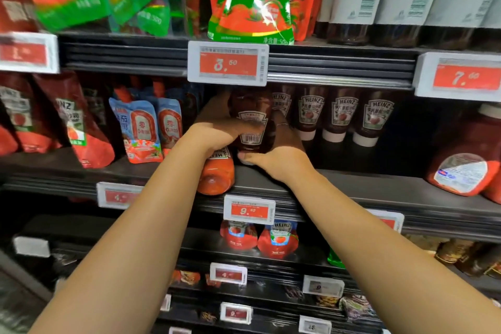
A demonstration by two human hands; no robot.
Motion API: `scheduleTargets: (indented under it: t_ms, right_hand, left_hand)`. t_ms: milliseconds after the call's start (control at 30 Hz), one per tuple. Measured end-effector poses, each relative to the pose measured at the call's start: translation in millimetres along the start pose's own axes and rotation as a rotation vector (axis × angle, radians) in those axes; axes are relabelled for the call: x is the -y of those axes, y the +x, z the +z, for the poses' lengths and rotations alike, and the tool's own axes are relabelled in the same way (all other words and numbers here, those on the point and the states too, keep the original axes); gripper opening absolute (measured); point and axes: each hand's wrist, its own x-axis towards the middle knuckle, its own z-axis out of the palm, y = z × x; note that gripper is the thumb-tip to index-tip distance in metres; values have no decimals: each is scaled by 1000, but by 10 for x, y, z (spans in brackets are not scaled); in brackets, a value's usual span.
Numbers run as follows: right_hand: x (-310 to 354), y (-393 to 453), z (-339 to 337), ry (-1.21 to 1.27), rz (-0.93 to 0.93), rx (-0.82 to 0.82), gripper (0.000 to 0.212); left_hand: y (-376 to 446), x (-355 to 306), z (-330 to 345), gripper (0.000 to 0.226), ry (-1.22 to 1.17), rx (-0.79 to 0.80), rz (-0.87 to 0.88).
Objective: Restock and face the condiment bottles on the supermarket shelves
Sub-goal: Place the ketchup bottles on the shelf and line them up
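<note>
A dark red Heinz ketchup bottle (253, 122) stands cap-down on the middle shelf (352, 184), its barcode side facing me. My left hand (217, 127) grips its left side and my right hand (282, 154) wraps its right side and base, thumb at the cap. Below my left hand a second ketchup bottle (217, 173) lies on its side at the shelf's front edge. To the right, three Heinz bottles (339, 119) stand in a row with labels forward.
Ketchup pouches (141, 130) lean to the left on the same shelf. A large red jug (466, 168) sits far right. Price tags (227, 64) hang on the shelf rails. Green-and-red pouches (252, 0) fill the shelf above; more bottles (276, 241) stand below.
</note>
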Motion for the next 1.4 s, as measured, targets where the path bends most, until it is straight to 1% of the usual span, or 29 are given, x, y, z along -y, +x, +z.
scheduleTargets:
  t_ms: [67, 133, 200, 267, 333, 400, 433, 500, 567, 600, 633, 733, 800, 900, 967, 1033, 1100, 1167, 1267, 1400]
  right_hand:
    - [11, 0, 11, 14, -37, -33, 109]
    - [6, 11, 20, 11, -50, -57, 96]
    - [-28, 32, 19, 55, -39, -67, 84]
    - [-68, 49, 3, 119, -9, -66, 80]
    - [-94, 63, -2, 144, -22, -32, 73]
    - [-106, 51, 16, 152, -80, 5, 62]
    - [-105, 39, 23, 156, -102, 18, 60]
    - [-95, 32, 35, 161, -126, 39, 66]
    - [-64, 37, 38, 120, -132, 43, 79]
    - [-49, 45, 37, 93, -129, 41, 85]
    - [-44, 52, 36, 80, -128, 32, 86]
    - [-47, 53, 34, 90, -115, -3, 75]
    - [-75, 72, 34, 119, -73, 18, 66]
    - [-116, 89, 40, 132, -64, 23, 48]
    - [-133, 83, 50, 104, -84, 1, 45]
    - [-121, 76, 50, 117, -83, -1, 44]
    - [-104, 107, 44, 114, -79, 28, 47]
    - [-107, 174, 49, 93, -64, 61, 52]
    - [-101, 277, 66, 121, -51, 87, 50]
    - [-26, 391, 48, 49, -92, 126, 48]
  left_hand:
    - [-39, 17, 15, 93, -43, -21, 16]
    - [-54, 31, 22, 100, -59, -26, 28]
    - [-56, 43, 24, 100, -50, -22, 35]
    - [-63, 52, 16, 95, -19, -16, 26]
    - [-81, 56, 0, 88, 31, -10, 6]
    - [-80, 76, -21, 80, 68, -15, -11]
    - [-79, 76, -27, 75, 80, -23, -14]
    - [-78, 83, -39, 60, 102, -34, -32]
    - [-90, 81, -29, 32, 135, -9, -97]
    - [-98, 87, -15, 25, 145, 7, -129]
    - [-101, 99, -1, 23, 142, 5, -142]
    - [-87, 131, 28, 33, 85, -61, -100]
    - [-76, 137, 31, 54, 65, -89, -62]
    - [-34, 130, 20, 89, 119, -110, -50]
    - [-20, 108, 18, 97, 204, -107, -52]
    - [-24, 90, 17, 96, 260, -103, -48]
    - [-51, 78, 12, 90, 280, -112, -42]
    - [-81, 79, 4, 78, 283, -141, -43]
    - [-101, 95, -11, 60, 297, -194, -59]
    - [-79, 104, -1, 60, 368, -194, -62]
